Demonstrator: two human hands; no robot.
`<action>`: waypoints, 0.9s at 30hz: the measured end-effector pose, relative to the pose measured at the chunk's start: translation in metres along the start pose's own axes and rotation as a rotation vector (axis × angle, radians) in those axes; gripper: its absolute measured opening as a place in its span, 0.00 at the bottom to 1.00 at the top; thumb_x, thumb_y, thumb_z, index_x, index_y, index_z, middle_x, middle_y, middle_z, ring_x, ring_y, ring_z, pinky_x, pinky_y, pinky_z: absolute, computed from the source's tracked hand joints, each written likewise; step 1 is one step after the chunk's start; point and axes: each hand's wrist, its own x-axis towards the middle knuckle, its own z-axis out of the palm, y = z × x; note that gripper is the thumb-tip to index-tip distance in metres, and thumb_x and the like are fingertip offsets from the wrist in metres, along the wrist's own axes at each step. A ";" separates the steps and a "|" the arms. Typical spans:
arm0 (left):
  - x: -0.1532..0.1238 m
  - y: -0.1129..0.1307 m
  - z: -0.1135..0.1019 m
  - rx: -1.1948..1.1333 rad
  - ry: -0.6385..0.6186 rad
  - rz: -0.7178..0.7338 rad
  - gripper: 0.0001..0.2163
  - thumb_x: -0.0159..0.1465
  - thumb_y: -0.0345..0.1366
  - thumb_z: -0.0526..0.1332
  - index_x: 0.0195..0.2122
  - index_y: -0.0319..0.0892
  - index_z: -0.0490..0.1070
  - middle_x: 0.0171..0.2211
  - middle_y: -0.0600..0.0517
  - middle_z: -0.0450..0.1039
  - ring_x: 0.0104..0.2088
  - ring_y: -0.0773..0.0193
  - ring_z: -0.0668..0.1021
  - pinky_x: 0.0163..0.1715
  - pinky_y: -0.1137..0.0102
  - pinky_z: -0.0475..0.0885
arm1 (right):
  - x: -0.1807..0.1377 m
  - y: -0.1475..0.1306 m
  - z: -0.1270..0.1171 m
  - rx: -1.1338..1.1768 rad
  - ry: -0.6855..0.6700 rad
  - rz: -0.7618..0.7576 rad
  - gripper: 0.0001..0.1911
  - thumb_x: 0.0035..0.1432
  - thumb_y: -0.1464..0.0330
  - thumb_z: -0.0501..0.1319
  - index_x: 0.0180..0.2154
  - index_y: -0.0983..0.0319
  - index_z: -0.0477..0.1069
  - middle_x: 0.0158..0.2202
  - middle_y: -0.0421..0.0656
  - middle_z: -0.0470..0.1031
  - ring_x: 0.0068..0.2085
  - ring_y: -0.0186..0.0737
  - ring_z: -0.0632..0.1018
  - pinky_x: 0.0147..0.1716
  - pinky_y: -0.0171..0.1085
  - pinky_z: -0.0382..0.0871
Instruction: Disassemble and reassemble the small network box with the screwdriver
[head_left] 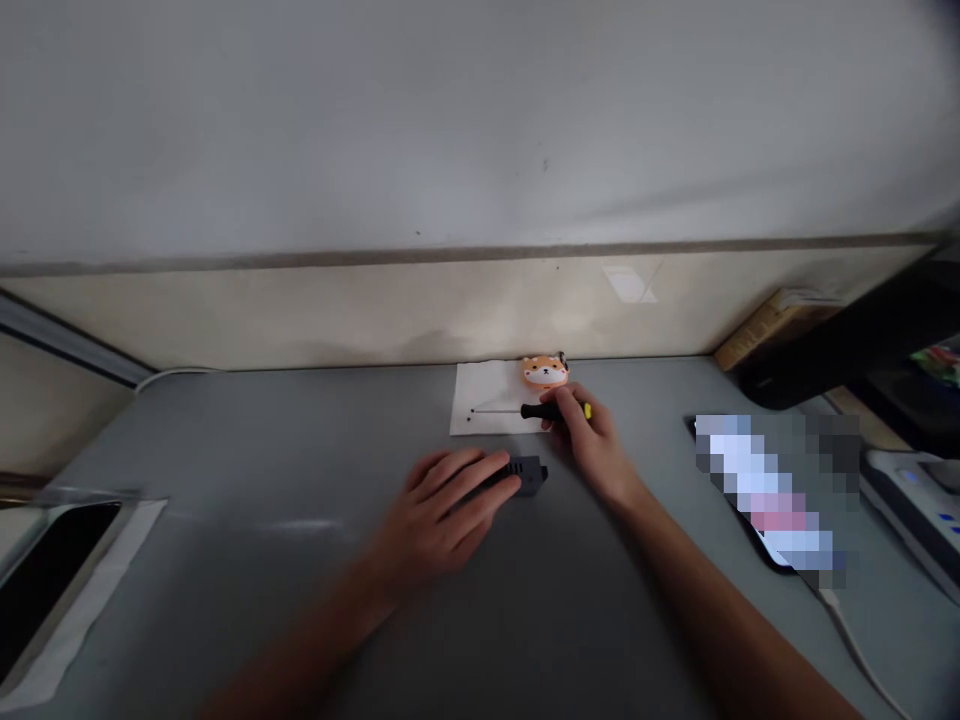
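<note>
My right hand [581,430] is closed around the handle of a screwdriver [541,410], black with a yellow end. Its thin shaft points left over a white paper sheet [487,380], the tip touching or just above a tiny dark piece, perhaps a screw. Another tiny dark piece [469,419] lies close by on the paper. My left hand [457,505] is wrapped over a small dark grey slotted device [529,474] on the table; its left part is hidden under my fingers. An orange and white dog-face case [545,371] sits on the paper's back right corner.
On the right lie a phone [757,500] with a blurred screen, its white cable [855,645] and a white power strip [911,500]. A black cylinder [840,335] and a box [776,320] stand behind them. A dark panel on white paper [94,610] lies at left. A wall closes off the back.
</note>
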 end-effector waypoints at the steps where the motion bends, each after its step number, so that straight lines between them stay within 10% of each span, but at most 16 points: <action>1: -0.001 -0.001 -0.001 -0.030 0.006 -0.010 0.14 0.70 0.25 0.58 0.53 0.44 0.74 0.51 0.49 0.80 0.52 0.59 0.79 0.55 0.64 0.69 | 0.000 0.001 0.001 -0.016 -0.016 -0.011 0.27 0.54 0.41 0.60 0.33 0.59 0.72 0.24 0.38 0.70 0.23 0.33 0.66 0.23 0.34 0.59; 18: -0.011 -0.023 -0.003 -0.611 -0.075 -0.535 0.07 0.69 0.34 0.59 0.48 0.45 0.71 0.44 0.48 0.78 0.42 0.61 0.82 0.44 0.68 0.79 | 0.007 0.004 -0.008 0.261 0.214 0.073 0.25 0.49 0.43 0.63 0.28 0.59 0.73 0.19 0.38 0.69 0.22 0.33 0.66 0.22 0.35 0.59; 27: -0.010 -0.025 0.004 -0.497 -0.166 -0.623 0.10 0.71 0.38 0.56 0.50 0.45 0.73 0.43 0.49 0.79 0.42 0.59 0.82 0.40 0.66 0.79 | 0.011 -0.002 -0.019 0.250 0.289 0.054 0.22 0.50 0.46 0.63 0.26 0.58 0.70 0.18 0.39 0.66 0.20 0.35 0.65 0.20 0.37 0.57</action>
